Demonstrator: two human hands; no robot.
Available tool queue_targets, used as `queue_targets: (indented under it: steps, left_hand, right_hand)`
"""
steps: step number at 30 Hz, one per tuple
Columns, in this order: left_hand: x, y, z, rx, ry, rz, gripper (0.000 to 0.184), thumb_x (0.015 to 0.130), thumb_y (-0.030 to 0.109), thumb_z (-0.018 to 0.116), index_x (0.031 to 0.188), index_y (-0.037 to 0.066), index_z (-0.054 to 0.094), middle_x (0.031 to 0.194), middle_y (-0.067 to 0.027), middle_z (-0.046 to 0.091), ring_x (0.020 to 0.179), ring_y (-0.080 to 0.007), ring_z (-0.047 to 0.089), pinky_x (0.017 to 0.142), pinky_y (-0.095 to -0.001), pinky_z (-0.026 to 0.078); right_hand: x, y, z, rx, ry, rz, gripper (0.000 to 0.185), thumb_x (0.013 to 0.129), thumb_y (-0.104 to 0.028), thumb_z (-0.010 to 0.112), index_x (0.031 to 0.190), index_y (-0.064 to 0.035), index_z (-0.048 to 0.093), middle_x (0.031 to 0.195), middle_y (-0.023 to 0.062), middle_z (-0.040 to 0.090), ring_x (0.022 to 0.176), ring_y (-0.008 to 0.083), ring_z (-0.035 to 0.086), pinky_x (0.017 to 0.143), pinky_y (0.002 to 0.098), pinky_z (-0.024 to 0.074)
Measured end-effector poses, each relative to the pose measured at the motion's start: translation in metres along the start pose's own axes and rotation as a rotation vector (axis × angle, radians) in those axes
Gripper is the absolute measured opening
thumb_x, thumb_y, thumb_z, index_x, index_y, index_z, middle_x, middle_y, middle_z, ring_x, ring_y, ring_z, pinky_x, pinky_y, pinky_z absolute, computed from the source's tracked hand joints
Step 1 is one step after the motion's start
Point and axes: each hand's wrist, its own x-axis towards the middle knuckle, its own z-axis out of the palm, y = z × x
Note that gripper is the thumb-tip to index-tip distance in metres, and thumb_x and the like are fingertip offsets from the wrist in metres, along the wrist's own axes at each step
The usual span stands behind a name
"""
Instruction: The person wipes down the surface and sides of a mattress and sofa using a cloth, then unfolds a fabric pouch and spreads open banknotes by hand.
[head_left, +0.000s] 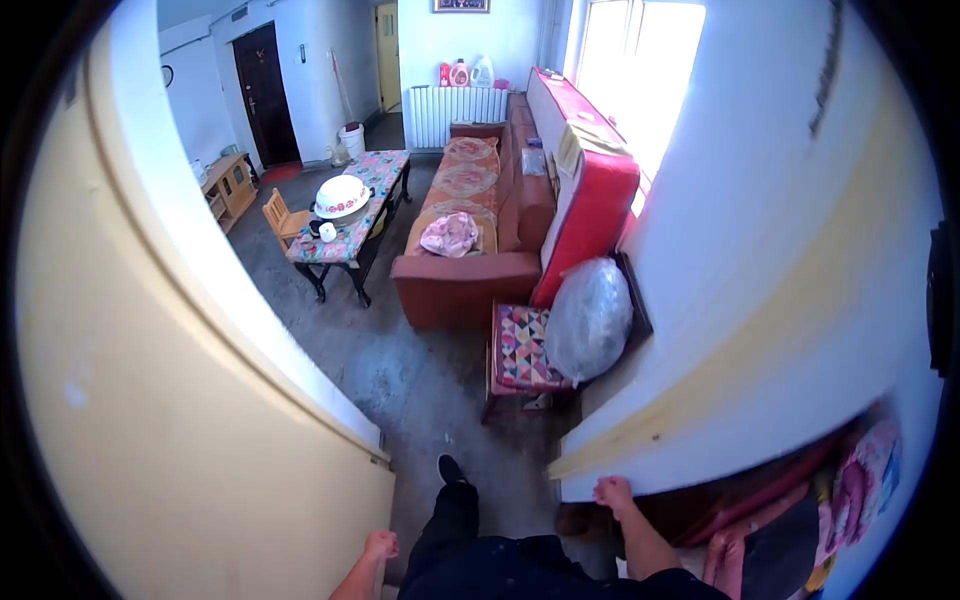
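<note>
- Dark clothing (520,572) is filling the bottom edge; one dark shoe (450,468) is pointing toward the room ahead.
- Left hand (380,545) is hanging with its fingers curled in, nearest the pale yellow door (200,380); no held item is showing.
- Right hand (613,493) is forming a fist near the wall (690,430); its palm is facing out of sight, so a small item inside cannot be ruled out.
- Door position: the panel is standing open along the left side. Contact with either hand is not showing clearly.
- Door handling (judged): the panel is probably behaving as stiff, fairly heavy and smooth, but hinge-supported. Its knob or free edge would be offering the best hold; neither is showing.
- Lower right: pink cloth (855,500) is lying bunched.
- Beyond the doorway: a clear plastic bag (590,320) is resting on a patchwork chair (518,345), near a brown sofa (465,280).
- Farther left: a white bowl (342,195) is sitting on a flowered table (385,163).
</note>
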Motion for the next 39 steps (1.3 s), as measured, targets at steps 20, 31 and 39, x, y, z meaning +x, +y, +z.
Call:
queue_targets:
  steps: [20,31,39]
  left_hand:
    - [0.214,0.508,0.036,0.553,0.149,0.445,0.028,0.094,0.031,0.066,0.107,0.008,0.074,0.103,-0.0162,0.076,0.1,-0.0337,0.072,0.088,-0.0444,0.056]
    - [0.262,0.509,-0.076,0.385,0.451,0.289,0.022,0.091,0.025,0.065,0.097,0.007,0.075,0.096,-0.0161,0.075,0.094,-0.0341,0.071,0.083,-0.0432,0.055]
    - [0.357,0.506,-0.146,0.255,0.348,0.057,0.027,0.089,0.032,0.066,0.094,0.007,0.077,0.096,-0.0153,0.075,0.095,-0.0342,0.072,0.084,-0.0431,0.055]
  right_hand:
    - [0.172,-0.221,0.198,-0.283,-0.152,0.059,0.021,0.098,-0.023,0.063,0.087,-0.0055,0.067,0.07,0.008,0.065,0.059,0.022,0.064,0.051,0.0397,0.0552]
    - [0.352,-0.501,0.281,-0.082,-0.279,0.039,0.016,0.099,-0.017,0.057,0.096,-0.0026,0.065,0.08,0.0105,0.069,0.064,0.0178,0.068,0.052,0.0281,0.0559]
    - [0.374,-0.532,0.385,-0.187,-0.132,0.069,0.016,0.098,-0.017,0.058,0.09,-0.0045,0.064,0.076,0.0084,0.066,0.057,0.0184,0.065,0.044,0.0281,0.0509]
